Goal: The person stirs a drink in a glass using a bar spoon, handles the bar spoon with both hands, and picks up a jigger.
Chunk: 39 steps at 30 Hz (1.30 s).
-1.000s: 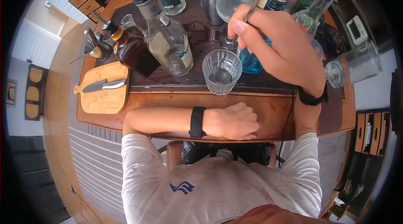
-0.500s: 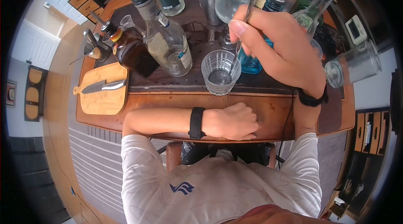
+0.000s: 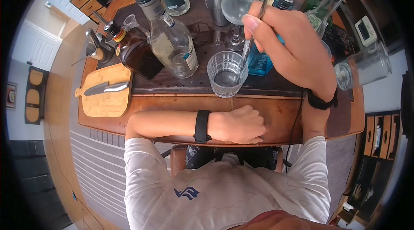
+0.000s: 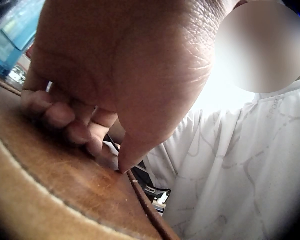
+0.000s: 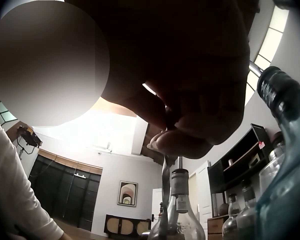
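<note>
My right hand point(image 3: 293, 46) pinches the twisted metal stem of a bar spoon point(image 3: 246, 49) between thumb and fingers. The spoon slants down into a cut-glass tumbler point(image 3: 225, 86) with clear liquid low inside, its stem by the right rim. In the right wrist view the stem point(image 5: 165, 187) hangs below the pinching fingertips. My left hand point(image 3: 241, 124) rests on the brown leather table edge point(image 3: 185, 100), palm down. Its fingers hang loosely curled with nothing in them, as the left wrist view also shows. Just right of the tumbler, behind my right hand, stands a blue bottle point(image 3: 260, 65).
A clear bottle with a pourer point(image 3: 179, 53) and a dark brown bottle point(image 3: 140, 59) stand to the left. A knife point(image 3: 105, 88) lies on a wooden cutting board point(image 3: 105, 107). Behind are a stemmed glass point(image 3: 239, 7) and a steel shaker point(image 3: 215, 1). At right is a clear jar point(image 3: 366, 66).
The bar spoon's stem has swung about inside the tumbler and now leans by the right rim. My right hand has shifted slightly right. The left hand stays put.
</note>
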Each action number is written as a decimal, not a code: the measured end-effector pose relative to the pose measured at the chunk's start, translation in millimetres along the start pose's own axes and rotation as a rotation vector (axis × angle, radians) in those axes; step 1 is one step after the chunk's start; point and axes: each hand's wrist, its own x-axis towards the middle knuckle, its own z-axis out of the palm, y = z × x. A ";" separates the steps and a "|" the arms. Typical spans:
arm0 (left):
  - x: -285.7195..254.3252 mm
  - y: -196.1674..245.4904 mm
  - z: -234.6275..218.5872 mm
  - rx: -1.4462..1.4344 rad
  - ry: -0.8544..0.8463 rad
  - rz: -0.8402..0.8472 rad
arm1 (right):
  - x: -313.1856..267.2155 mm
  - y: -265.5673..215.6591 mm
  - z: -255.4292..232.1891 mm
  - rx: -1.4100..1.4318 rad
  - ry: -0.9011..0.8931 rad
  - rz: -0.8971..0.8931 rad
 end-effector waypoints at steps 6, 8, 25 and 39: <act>0.7 0.7 -2.6 -0.017 -0.015 -0.007 | 0.4 -1.9 8.0 0.148 0.005 -0.001; 0.8 0.7 -2.8 -0.020 -0.017 -0.007 | 0.5 2.2 11.3 0.165 0.022 -0.023; -0.7 0.2 2.1 0.012 0.021 0.002 | -2.2 -0.7 2.3 0.197 -0.046 0.055; 0.5 1.6 -1.6 -0.005 -0.002 -0.008 | -4.5 -5.0 -7.9 0.178 -0.153 0.140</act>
